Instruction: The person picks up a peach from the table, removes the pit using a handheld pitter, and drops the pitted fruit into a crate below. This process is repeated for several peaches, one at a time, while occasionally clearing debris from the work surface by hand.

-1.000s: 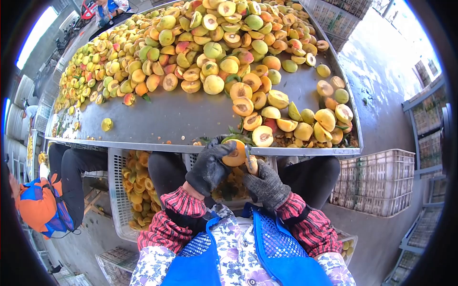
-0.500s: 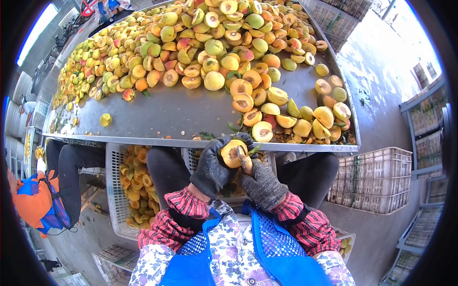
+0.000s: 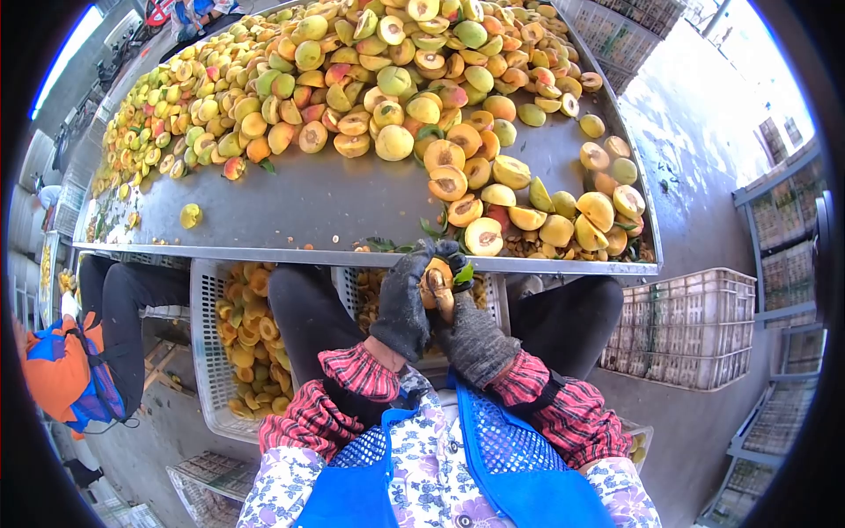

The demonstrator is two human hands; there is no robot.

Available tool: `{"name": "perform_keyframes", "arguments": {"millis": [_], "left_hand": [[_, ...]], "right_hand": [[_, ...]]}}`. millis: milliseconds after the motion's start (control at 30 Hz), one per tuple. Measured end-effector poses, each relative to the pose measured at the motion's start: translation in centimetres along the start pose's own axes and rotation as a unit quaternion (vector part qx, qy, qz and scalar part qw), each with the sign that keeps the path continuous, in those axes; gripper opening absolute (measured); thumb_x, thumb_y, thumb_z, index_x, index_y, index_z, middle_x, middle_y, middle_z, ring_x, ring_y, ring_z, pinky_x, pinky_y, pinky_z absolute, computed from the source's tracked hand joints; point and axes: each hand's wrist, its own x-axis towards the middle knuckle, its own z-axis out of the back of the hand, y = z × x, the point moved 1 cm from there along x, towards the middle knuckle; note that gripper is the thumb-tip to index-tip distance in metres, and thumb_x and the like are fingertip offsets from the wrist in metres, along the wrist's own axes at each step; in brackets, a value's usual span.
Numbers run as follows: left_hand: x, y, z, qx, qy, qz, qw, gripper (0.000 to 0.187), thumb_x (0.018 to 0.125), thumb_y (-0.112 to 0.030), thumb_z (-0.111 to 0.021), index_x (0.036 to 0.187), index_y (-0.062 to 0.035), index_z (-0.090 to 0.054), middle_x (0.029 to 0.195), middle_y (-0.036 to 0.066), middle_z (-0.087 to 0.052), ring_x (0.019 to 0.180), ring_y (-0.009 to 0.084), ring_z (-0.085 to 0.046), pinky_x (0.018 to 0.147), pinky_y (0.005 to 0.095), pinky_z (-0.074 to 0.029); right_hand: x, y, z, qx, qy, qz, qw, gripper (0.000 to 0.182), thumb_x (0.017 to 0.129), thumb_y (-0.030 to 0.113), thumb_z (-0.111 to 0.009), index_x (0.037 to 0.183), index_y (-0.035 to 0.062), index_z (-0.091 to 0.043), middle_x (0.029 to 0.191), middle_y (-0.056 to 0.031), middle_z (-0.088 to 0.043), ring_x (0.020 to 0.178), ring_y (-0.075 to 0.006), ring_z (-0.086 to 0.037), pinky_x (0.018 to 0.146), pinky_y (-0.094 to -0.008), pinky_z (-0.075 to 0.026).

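Note:
My left hand (image 3: 399,306), in a dark glove, wraps round a halved yellow peach (image 3: 434,271) just below the table's front edge. My right hand (image 3: 478,341), in a grey knit glove, is closed on a small pitting tool (image 3: 445,307) with a tan handle. The tool's working end is against the cut side of the peach and hard to make out. A green leaf (image 3: 464,274) sticks out beside the fruit. Under my hands, between my knees, a crate (image 3: 501,304) holds peach halves and is partly hidden by my gloves.
A metal table (image 3: 299,207) carries a large heap of halved peaches (image 3: 352,97). To the left stands a white crate (image 3: 207,352) of peach halves. Stacked crates (image 3: 682,330) stand on the right. A person in an orange and blue vest (image 3: 66,374) sits at far left.
The peach half has turned, so its cut face shows less, and the tool has shifted left against it. Both hands have come closer together. The whole view has shifted slightly.

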Motion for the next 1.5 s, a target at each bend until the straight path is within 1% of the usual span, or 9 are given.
{"name": "perform_keyframes", "arguments": {"millis": [267,433,567,767,833,933,1167,1300,1500], "left_hand": [[0.3,-0.2,0.8,0.22,0.072,-0.175,0.957,0.019,0.083,-0.01,-0.049,0.091,0.0038,-0.06,0.085,0.01,-0.063,0.077,0.0156,-0.06,0.073,0.0285,-0.048],[-0.2,-1.1,0.9,0.08,0.084,0.026,0.993,0.018,0.082,-0.01,-0.05,0.093,0.0026,-0.057,0.09,0.012,-0.062,0.084,0.0225,-0.06,0.075,0.0323,-0.048],[-1.2,-0.9,0.9,0.364,0.031,-0.343,0.865,0.022,0.085,-0.014,-0.05,0.1,0.0006,-0.054,0.097,0.013,-0.059,0.088,0.0249,-0.058,0.077,0.0348,-0.048],[0.1,-0.3,2.7,-0.159,0.0,0.08,0.984,0.036,0.08,-0.001,-0.058,0.113,-0.0009,-0.044,0.106,0.008,-0.055,0.096,0.0196,-0.056,0.084,0.0322,-0.049],[-0.4,-3.1,4.5,0.307,0.074,-0.124,0.941,0.03,0.078,0.001,-0.058,0.107,0.0019,-0.051,0.104,0.01,-0.058,0.098,0.0165,-0.055,0.084,0.0296,-0.046],[-1.8,-7.8,6.9,0.214,-0.055,-0.085,0.972,0.023,0.079,-0.004,-0.059,0.1,0.0024,-0.057,0.101,0.012,-0.06,0.095,0.0186,-0.057,0.082,0.0292,-0.046],[-2.5,-13.0,18.6,0.655,-0.231,-0.004,0.719,0.023,0.08,-0.005,-0.056,0.101,0.0022,-0.059,0.097,0.008,-0.062,0.084,0.0153,-0.059,0.075,0.0297,-0.047],[7.0,-9.8,15.0,0.327,-0.166,-0.095,0.926,0.032,0.078,-0.017,-0.059,0.104,0.0002,-0.058,0.092,0.013,-0.062,0.083,0.0204,-0.06,0.076,0.0301,-0.046],[20.2,-4.4,5.9,0.707,0.063,-0.342,0.616,0.044,0.071,-0.018,-0.062,0.113,-0.0093,-0.053,0.114,0.011,-0.054,0.11,0.0248,-0.047,0.088,0.0395,-0.042]], "right_hand": [[-0.7,1.3,0.4,-0.035,0.047,-0.003,0.998,0.038,0.074,0.022,-0.063,0.1,-0.0012,-0.047,0.088,-0.0247,-0.058,0.085,-0.0403,-0.056,0.071,-0.0449,-0.045],[-0.4,0.9,1.0,0.063,0.154,0.159,0.973,0.026,0.078,0.016,-0.057,0.098,0.0008,-0.053,0.084,-0.0177,-0.058,0.078,-0.0333,-0.056,0.067,-0.0381,-0.045],[-1.4,0.8,2.1,0.353,0.298,0.009,0.887,0.02,0.078,0.014,-0.06,0.095,0.0041,-0.055,0.072,-0.0044,-0.056,0.06,-0.0128,-0.053,0.051,-0.0251,-0.042],[-2.6,1.9,4.0,0.417,0.399,-0.111,0.809,0.026,0.076,0.014,-0.063,0.099,0.0061,-0.054,0.073,0.0001,-0.054,0.057,-0.0058,-0.051,0.047,-0.0204,-0.04],[-2.2,1.4,4.1,0.44,0.347,-0.129,0.818,0.024,0.08,0.017,-0.058,0.1,0.0043,-0.053,0.071,0.0015,-0.052,0.059,-0.0046,-0.051,0.048,-0.0219,-0.04],[0.2,-3.3,1.0,-0.273,0.269,0.141,0.913,0.03,0.084,0.025,-0.05,0.1,0.0,-0.051,0.079,-0.0174,-0.06,0.073,-0.0321,-0.06,0.061,-0.039,-0.046],[2.4,-7.3,-1.7,-0.194,0.279,-0.041,0.94,0.061,0.088,0.053,-0.03,0.098,-0.0019,-0.054,0.095,-0.0263,-0.058,0.091,-0.0392,-0.056,0.079,-0.0432,-0.042],[2.9,-7.7,-2.1,-0.168,0.306,-0.042,0.936,0.063,0.088,0.055,-0.029,0.096,-0.0019,-0.054,0.093,-0.0262,-0.058,0.091,-0.0396,-0.055,0.079,-0.044,-0.042],[3.2,-7.6,-1.4,-0.131,0.285,-0.038,0.949,0.065,0.088,0.056,-0.029,0.097,-0.0035,-0.054,0.093,-0.026,-0.058,0.09,-0.0388,-0.056,0.077,-0.044,-0.042]]}}
